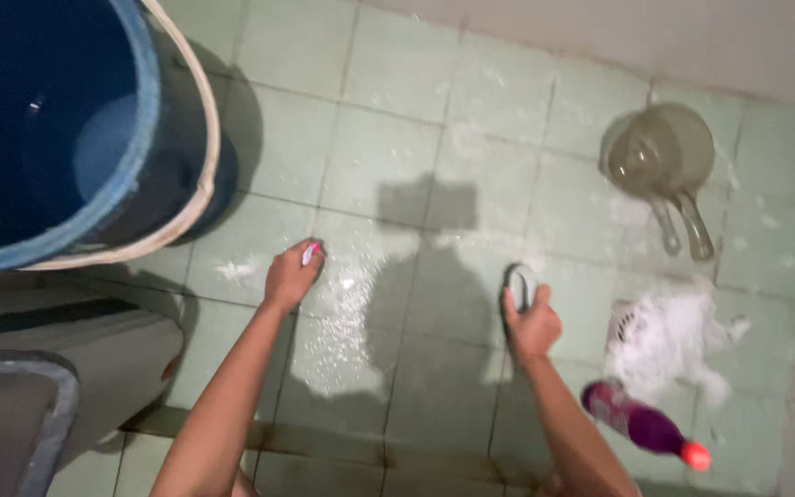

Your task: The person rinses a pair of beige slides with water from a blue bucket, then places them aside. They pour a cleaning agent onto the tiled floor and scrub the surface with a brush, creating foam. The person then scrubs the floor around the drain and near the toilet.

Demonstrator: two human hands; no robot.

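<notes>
floor tiles [397, 138]: pale green ceramic, wet, matt under soap foam
water barrel [154, 110]: blue plastic, smooth
dipper [660, 156]: clear plastic, glossy
bottle [641, 425]: purple plastic, shiny
scrub brush [519, 287]: looked plastic

Wet pale-green tiled floor [434, 138], perhaps a bathroom, dimly lit.

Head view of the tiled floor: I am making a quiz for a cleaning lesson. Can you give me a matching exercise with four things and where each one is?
Things:
1. barrel
2. scoop
3. bottle
4. scrub brush

Places:
A. lying on its side at the lower right, red cap pointing right
B. in the right hand, on the tiles
C. upper left, blue and open at the top
D. upper right, near the wall, handle pointing down

Pairs: 1-C, 2-D, 3-A, 4-B
</notes>
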